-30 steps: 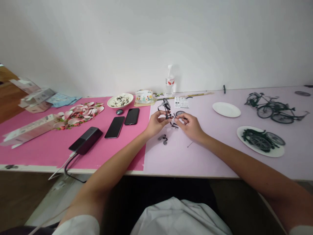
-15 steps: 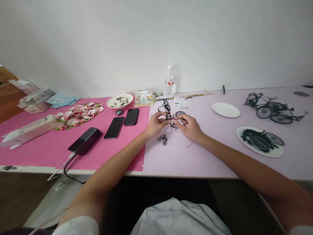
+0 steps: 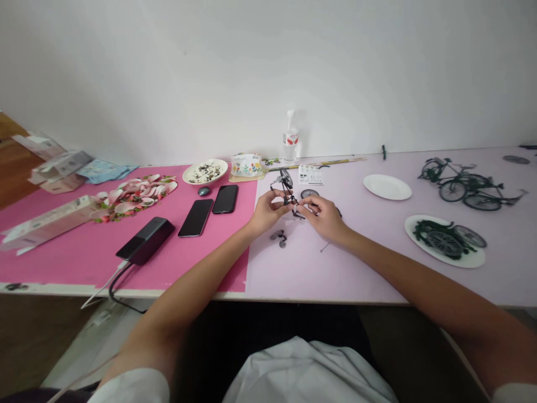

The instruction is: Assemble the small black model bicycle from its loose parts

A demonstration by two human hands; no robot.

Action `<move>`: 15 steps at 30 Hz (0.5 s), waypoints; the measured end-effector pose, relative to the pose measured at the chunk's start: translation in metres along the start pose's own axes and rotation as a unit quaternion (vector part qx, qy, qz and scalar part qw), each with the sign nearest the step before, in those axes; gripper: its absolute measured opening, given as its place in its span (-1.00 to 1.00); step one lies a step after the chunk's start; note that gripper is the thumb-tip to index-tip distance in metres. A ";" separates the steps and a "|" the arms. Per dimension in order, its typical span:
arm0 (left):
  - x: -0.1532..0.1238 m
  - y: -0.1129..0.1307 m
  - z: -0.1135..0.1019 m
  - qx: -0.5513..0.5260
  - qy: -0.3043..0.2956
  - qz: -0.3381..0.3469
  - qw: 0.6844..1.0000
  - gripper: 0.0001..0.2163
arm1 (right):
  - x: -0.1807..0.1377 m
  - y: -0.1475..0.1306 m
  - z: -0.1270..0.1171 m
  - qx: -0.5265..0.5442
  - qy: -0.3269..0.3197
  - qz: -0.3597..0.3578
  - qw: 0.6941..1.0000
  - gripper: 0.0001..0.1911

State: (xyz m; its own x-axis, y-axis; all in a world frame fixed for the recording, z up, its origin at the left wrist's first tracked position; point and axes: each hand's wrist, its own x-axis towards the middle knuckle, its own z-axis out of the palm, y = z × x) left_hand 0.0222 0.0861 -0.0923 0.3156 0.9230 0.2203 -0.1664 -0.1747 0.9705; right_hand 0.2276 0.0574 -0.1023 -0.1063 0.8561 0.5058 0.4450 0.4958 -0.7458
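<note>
A small dark model bicycle (image 3: pixel 287 180), partly built and with one wheel at its upper end, is held up between my two hands over the pale table. My left hand (image 3: pixel 267 212) pinches its frame from the left. From the right, the fingers of my right hand (image 3: pixel 322 215) close on its lower part; the fingertips cover the exact grip. Behind my right hand lies a loose wheel (image 3: pixel 309 193). Small grey and black parts (image 3: pixel 279 238) rest in front of my left hand. A thin rod (image 3: pixel 324 247) is on the table near my right wrist.
On the right stand model bicycles (image 3: pixel 465 184), an oval white plate (image 3: pixel 386 187) and a plate of bicycle parts (image 3: pixel 411 224). To the left lie two phones (image 3: pixel 195 218), a black device (image 3: pixel 146 240) with cables, and petal-like pieces (image 3: pixel 134 196). A bottle (image 3: pixel 290 140) stands by the wall.
The wheel on the model bicycle has turned slightly more toward the camera. Both hands keep nearly the same place and grip.
</note>
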 end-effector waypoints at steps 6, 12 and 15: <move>0.000 0.001 0.001 -0.001 -0.011 0.008 1.000 -0.46 | 0.001 0.002 0.001 -0.012 -0.010 -0.024 1.000 -0.74; 0.000 0.000 -0.001 -0.001 -0.016 0.017 1.000 -0.52 | 0.001 0.003 0.000 -0.024 -0.013 -0.033 0.999 -0.77; 0.000 0.000 -0.002 0.003 -0.018 0.014 1.000 -0.53 | 0.001 0.002 0.000 -0.021 -0.014 -0.038 0.999 -0.77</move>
State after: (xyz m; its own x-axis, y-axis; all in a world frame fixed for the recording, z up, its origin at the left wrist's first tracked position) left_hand 0.0207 0.0869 -0.0920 0.3445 0.9050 0.2497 -0.1694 -0.2017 0.9647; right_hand 0.2282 0.0597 -0.1037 -0.1659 0.8209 0.5465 0.4714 0.5528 -0.6872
